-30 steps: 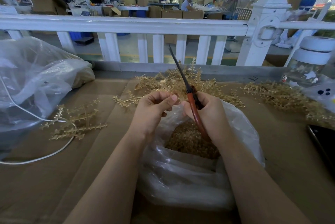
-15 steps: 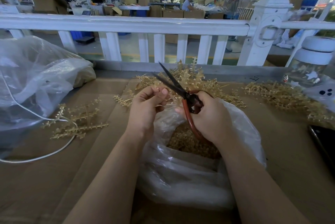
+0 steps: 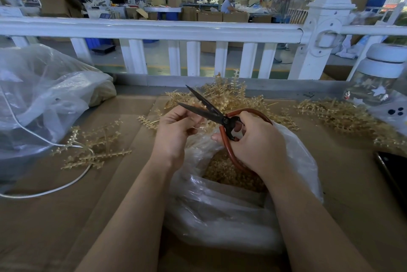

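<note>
The right hand (image 3: 253,144) grips the red-handled scissors (image 3: 225,120), whose blades are parted and point toward 10 o'clock. At its 9 o'clock, the left hand (image 3: 174,133) pinches a gold sprig (image 3: 208,125) in curled fingers, just under the blades and above the bag (image 3: 297,155). The cut probably needs the sprig fed crosswise between them.

The scissors (image 3: 217,116) have dark, matt metal blades, and their handles carry a smooth, slightly shiny red-brown coat. The sprigs (image 3: 222,95) look like pale golden plastic. The bag (image 3: 220,212) is thin clear plastic, glossy and wrinkled. The table cover (image 3: 66,216) is brown cardboard, matt. The railing (image 3: 154,29) is glossy white.
</note>
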Action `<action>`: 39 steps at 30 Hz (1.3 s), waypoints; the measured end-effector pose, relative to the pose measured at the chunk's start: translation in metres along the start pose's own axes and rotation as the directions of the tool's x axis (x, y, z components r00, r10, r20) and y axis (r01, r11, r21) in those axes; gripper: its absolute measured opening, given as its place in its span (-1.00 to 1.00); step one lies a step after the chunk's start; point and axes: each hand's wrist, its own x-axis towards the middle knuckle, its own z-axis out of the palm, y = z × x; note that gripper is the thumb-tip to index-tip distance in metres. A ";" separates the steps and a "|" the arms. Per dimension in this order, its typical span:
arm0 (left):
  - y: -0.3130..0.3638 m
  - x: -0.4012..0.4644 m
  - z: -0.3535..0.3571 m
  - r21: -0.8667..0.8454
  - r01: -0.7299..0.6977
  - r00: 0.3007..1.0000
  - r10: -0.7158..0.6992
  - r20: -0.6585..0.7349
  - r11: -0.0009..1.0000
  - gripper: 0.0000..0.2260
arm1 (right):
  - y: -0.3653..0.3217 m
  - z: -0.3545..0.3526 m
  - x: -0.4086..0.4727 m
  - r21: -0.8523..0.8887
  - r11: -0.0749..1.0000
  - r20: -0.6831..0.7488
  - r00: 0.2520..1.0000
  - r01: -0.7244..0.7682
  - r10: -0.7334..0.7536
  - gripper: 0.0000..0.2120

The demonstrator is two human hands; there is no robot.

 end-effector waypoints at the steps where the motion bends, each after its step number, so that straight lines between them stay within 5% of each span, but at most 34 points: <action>1: 0.000 0.000 0.000 0.001 -0.002 1.000 0.002 0.010 1.000 -0.73 | 0.000 0.000 0.000 -0.009 1.000 -0.001 1.000 -0.002 0.002 -0.48; 16: 0.001 0.000 0.000 -0.027 -0.002 0.998 0.004 0.062 1.000 -0.83 | 0.002 0.003 -0.001 -0.033 0.999 -0.068 0.997 0.032 -0.035 -0.40; 24: 0.003 -0.003 0.004 0.090 -0.172 0.983 0.177 -0.050 0.981 -0.84 | 0.001 0.001 -0.001 0.005 1.000 -0.038 0.999 -0.001 0.001 -0.25; 31: 0.004 -0.003 0.001 0.146 -0.148 0.987 0.155 -0.038 0.978 -0.86 | 0.001 -0.002 -0.002 -0.017 1.000 -0.027 1.000 0.005 -0.005 -0.42; 39: 0.005 -0.004 0.001 0.110 -0.085 0.996 0.086 -0.005 0.990 -0.83 | -0.002 -0.004 -0.002 0.019 1.000 -0.024 1.000 0.005 -0.004 -0.30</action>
